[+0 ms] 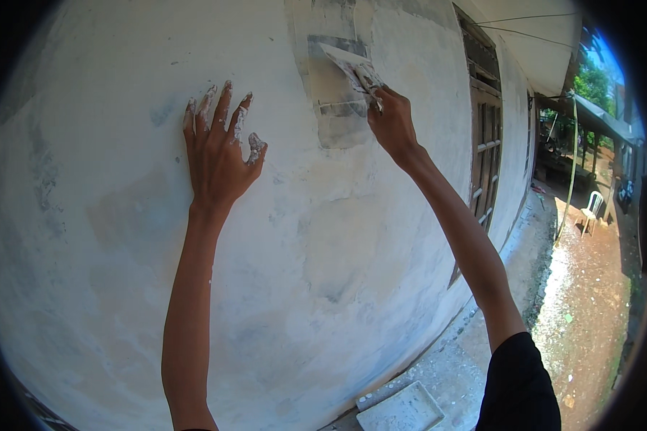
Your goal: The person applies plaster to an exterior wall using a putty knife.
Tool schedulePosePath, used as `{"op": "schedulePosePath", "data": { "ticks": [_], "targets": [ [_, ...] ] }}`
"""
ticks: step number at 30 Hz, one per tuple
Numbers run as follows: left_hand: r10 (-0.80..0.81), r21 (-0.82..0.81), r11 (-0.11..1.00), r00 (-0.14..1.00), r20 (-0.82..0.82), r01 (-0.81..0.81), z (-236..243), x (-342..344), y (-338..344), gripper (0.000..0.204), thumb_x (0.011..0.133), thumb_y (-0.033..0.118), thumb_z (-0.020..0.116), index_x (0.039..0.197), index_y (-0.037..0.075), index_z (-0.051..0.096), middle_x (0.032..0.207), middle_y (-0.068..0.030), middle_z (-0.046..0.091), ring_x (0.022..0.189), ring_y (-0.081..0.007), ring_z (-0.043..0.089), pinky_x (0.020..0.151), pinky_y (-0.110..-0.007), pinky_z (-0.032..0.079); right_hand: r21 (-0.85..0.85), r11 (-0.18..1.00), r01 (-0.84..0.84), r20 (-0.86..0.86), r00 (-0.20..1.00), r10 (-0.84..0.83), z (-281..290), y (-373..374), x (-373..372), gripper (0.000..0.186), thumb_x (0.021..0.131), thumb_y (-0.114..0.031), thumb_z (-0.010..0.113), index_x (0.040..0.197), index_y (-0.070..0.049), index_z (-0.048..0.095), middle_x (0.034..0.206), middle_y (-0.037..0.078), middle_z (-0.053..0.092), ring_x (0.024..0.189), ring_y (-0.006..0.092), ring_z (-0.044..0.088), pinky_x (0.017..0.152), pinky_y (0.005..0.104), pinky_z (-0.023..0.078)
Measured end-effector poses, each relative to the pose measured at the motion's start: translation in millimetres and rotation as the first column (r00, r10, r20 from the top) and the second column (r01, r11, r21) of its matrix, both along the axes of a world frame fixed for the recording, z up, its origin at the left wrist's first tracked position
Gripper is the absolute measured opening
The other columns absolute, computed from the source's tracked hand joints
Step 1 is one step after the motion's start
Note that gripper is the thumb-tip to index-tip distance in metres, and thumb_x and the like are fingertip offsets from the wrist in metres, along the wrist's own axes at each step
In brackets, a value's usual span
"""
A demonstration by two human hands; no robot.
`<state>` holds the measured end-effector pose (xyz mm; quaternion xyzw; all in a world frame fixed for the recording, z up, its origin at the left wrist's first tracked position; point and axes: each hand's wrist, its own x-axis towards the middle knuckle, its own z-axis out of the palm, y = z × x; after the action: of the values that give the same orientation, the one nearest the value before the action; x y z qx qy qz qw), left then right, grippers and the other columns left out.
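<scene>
My left hand (219,147) rests against the pale plastered wall (266,302), fingers spread, with white paste smeared on the fingertips and thumb. My right hand (392,122) grips a putty knife (349,65) whose wide flat blade, streaked with paste, is held at a rough grey patch (338,129) high on the wall, to the right of my left hand. Whether the whole blade edge touches the patch I cannot tell.
To the right along the wall is a wooden-framed window (487,144). A shallow tray (399,409) lies on the concrete ledge (467,345) below. Farther right are a dirt path (589,302), a white chair (592,208) and a canopy (604,115) on thin poles.
</scene>
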<state>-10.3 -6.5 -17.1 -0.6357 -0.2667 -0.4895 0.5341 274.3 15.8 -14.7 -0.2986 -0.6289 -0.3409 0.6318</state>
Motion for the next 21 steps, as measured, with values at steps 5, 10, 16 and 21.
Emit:
{"op": "schedulePosePath", "data": {
  "ticks": [5,10,16,21],
  "targets": [
    [0.009,0.024,1.000,1.000,-0.015,-0.009,0,-7,-1,0.055,0.072,0.016,0.065,0.125,0.013,0.053,0.138,-0.0090,0.043,0.128,-0.0315,0.036,0.109,-0.052,0.021,-0.156,0.986,0.066,0.202,0.979,-0.033,-38,16,-24,0.009,0.077,0.004,0.053,0.086,0.005,0.055,0.086,0.020,0.058,0.081,0.0395,0.058,0.069,0.0445,0.049],
    [0.013,0.014,1.000,1.000,-0.012,-0.013,-1,-7,-1,0.053,0.073,0.016,0.064,0.124,0.013,0.054,0.137,-0.0092,0.044,0.128,-0.0316,0.035,0.109,-0.052,0.021,-0.196,0.972,0.132,0.193,0.977,-0.094,-103,14,0,0.008,0.078,0.002,0.056,0.086,0.002,0.055,0.084,0.017,0.058,0.081,0.0371,0.058,0.068,0.0448,0.049],
    [0.049,0.025,0.998,0.999,-0.016,-0.049,1,-8,1,0.053,0.073,0.023,0.064,0.124,0.012,0.054,0.138,-0.0117,0.042,0.127,-0.0322,0.036,0.109,-0.052,0.022,0.025,0.999,0.028,-0.070,0.997,-0.026,22,-2,13,0.012,0.074,0.005,0.054,0.086,0.007,0.058,0.088,0.023,0.059,0.082,0.0431,0.056,0.071,0.0442,0.046],
    [-0.004,0.010,1.000,1.000,-0.007,0.004,0,-7,-3,0.051,0.073,0.016,0.063,0.123,0.012,0.055,0.137,-0.0106,0.043,0.128,-0.0317,0.035,0.109,-0.053,0.022,0.184,0.982,0.049,-0.076,0.996,-0.035,149,27,10,0.018,0.076,0.001,0.050,0.089,0.007,0.061,0.088,0.027,0.060,0.088,0.0435,0.057,0.077,0.0445,0.046]
  ]
}}
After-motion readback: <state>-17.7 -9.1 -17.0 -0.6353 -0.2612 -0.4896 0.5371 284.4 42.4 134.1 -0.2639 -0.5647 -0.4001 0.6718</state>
